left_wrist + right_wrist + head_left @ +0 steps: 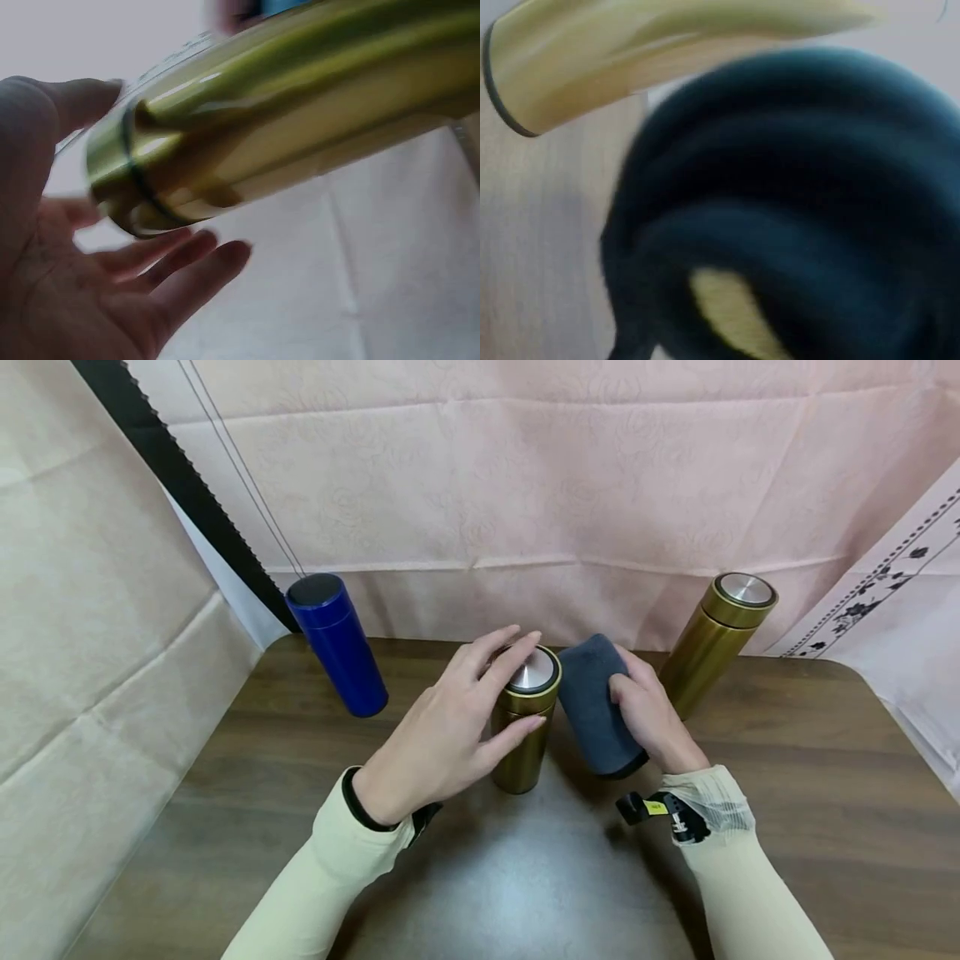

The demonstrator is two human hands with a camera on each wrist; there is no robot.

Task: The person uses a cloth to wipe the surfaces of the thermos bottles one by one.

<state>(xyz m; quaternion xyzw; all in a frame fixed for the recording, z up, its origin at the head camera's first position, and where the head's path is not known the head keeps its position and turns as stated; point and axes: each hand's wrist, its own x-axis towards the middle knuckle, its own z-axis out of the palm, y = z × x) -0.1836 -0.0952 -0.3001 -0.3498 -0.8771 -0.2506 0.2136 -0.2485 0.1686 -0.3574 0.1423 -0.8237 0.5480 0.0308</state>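
An upright gold flask (pixel 524 735) with a silver-topped lid (pixel 535 672) stands at the middle of the table. My left hand (pixel 450 731) is spread around its upper part, thumb on the near side and fingers by the lid. In the left wrist view, the fingers (pixel 199 274) look loosely bent, and the palm faces the lid end of the flask (pixel 262 127); firm contact cannot be told. My right hand (pixel 652 714) grips a folded dark grey-blue cloth (pixel 596 710) just right of the flask. That cloth (pixel 780 150) fills much of the right wrist view, blurred.
A blue flask (pixel 337 647) with a dark top stands at the back left of the wooden table (pixel 225 860). Behind my right hand, a second gold flask (pixel 712 643) stands at the back right. Pale fabric (pixel 525 510) hangs along the table's far edge.
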